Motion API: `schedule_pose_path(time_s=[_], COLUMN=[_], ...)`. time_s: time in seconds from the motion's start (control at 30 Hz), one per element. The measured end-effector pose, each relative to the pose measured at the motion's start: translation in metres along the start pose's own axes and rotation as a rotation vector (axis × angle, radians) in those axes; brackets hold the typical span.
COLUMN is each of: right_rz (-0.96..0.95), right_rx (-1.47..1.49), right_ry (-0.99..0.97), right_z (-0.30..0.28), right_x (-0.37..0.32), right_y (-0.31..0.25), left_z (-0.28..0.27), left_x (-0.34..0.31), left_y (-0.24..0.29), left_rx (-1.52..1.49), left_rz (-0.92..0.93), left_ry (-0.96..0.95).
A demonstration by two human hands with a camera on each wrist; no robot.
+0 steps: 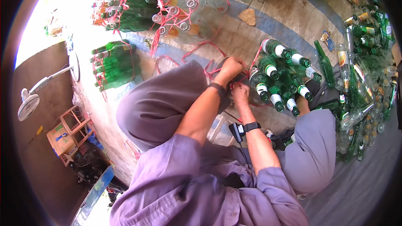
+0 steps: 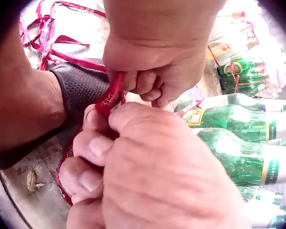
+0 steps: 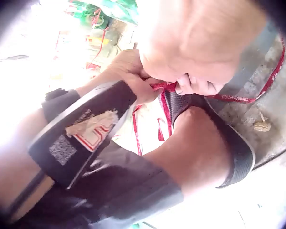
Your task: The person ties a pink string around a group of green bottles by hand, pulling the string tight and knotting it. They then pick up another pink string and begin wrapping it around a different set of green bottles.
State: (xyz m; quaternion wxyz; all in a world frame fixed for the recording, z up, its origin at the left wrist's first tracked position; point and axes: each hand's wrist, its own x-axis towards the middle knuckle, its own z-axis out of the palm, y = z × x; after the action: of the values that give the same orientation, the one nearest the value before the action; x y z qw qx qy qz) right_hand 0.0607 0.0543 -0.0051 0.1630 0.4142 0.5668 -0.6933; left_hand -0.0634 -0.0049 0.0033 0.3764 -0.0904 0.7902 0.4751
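Note:
Both hands work close together on a red plastic ribbon (image 2: 107, 101), beside a foot in a dark sandal (image 2: 81, 83). My left hand (image 1: 231, 69) pinches the ribbon between thumb and curled fingers. Just below it in the head view, my right hand (image 1: 240, 95) grips the ribbon too, its knuckles near the left hand's. Right beside the hands stands a cluster of green beer bottles (image 1: 281, 75) with white labels on their necks, a red strand running up its near side. More ribbon (image 1: 194, 50) trails loosely over the ground behind the knee.
Tied bundles of clear bottles (image 1: 209, 6) and green bottles (image 1: 144, 6) stand farther back; a smaller green bundle (image 1: 115, 65) sits left. Loose bottles (image 1: 368, 83) crowd the right side. A single green bottle (image 1: 324, 63) lies nearby. A fan (image 1: 29, 104) stands far left.

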Motion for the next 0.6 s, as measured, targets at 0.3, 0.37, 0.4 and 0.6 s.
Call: schedule_pose_path(time_s=[0.3, 0.37, 0.4, 0.6], right_rz=[-0.267, -0.988, -0.982, -0.89], right_rx=[-0.204, -0.997, -0.997, -1.844], right_ry=[-0.107, 0.249, 0.248, 0.127], right_z=[-0.017, -0.034, -0.038, -0.068], right_x=[0.024, 0.026, 0.024, 0.049], right_y=[0.045, 0.062, 0.06, 0.081], left_z=[-0.01, 0.0, 0.003, 0.03], left_x=[-0.005, 0.004, 0.007, 0.026], left_y=[0.009, 0.003, 0.006, 0.013], left_rx=[0.23, 0.157, 0.159, -0.433], left_rz=[0.005, -0.015, -0.019, -0.098], left_ry=[-0.084, 0.087, 0.083, 0.2])
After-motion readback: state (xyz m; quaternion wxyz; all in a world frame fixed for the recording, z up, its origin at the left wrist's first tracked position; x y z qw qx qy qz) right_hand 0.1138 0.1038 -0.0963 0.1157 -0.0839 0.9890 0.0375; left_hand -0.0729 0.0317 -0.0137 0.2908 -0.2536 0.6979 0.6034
